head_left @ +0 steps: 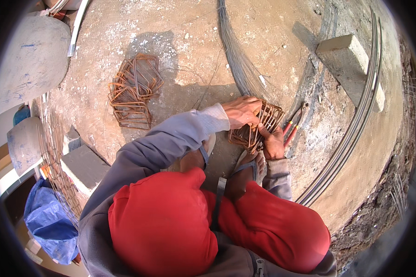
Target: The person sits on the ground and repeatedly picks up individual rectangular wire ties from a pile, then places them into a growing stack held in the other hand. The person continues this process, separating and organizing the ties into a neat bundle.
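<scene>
A bundle of rusty, bent rebar stirrups stands on the ground in front of my feet. My left hand grips its upper left side, fingers curled against the bars. From the lower right, my right hand holds the same bundle, with the thumb pointing up along it. The two hands almost meet at the bars, and what lies under their fingertips is hidden. Close beside my right hand, red-handled pincers lie on the ground. A fan of thin tie wire stretches away just beyond my left hand.
A second heap of rusty stirrups lies to the left. Long steel bars curve along the right, passing by a concrete block. At far left are a grey block, a blue tarp and a wire-like metal bundle.
</scene>
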`<control>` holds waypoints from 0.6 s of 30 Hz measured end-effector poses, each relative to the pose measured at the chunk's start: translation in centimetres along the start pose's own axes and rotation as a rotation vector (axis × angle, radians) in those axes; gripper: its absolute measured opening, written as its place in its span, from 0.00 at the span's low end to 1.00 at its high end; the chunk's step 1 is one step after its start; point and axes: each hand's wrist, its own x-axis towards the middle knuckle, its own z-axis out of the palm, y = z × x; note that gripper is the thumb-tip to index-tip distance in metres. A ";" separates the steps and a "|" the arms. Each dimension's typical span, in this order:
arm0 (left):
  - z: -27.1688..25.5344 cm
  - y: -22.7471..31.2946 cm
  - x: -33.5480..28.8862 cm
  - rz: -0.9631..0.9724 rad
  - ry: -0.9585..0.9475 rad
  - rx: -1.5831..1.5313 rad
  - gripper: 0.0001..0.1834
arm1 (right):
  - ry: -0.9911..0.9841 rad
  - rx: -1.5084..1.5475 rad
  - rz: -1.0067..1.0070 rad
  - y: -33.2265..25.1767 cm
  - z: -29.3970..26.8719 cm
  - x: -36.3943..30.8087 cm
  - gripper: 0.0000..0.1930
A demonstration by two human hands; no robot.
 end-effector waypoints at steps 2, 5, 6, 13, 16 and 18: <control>0.7 -0.1 -0.2 0.083 0.104 0.051 0.04 | -0.032 0.026 -0.002 0.6 -1.0 0.2 0.14; 0.8 -0.3 -0.4 0.217 0.213 0.027 0.06 | -0.013 0.000 -0.005 0.2 -0.4 -0.1 0.13; 0.9 -0.4 -0.3 0.227 0.228 0.020 0.06 | -0.014 0.000 0.006 0.0 -0.4 -0.2 0.13; 1.8 -1.6 -0.4 0.240 0.287 -0.231 0.05 | -0.080 -0.027 -0.019 -0.1 0.0 -0.3 0.17; 1.6 -1.8 -0.4 0.216 0.240 -0.181 0.06 | -0.128 -0.037 -0.008 -0.3 -0.2 -0.5 0.16; 1.0 -2.2 -0.2 0.180 0.158 -0.141 0.07 | -0.110 -0.072 -0.018 -0.7 0.0 -0.6 0.12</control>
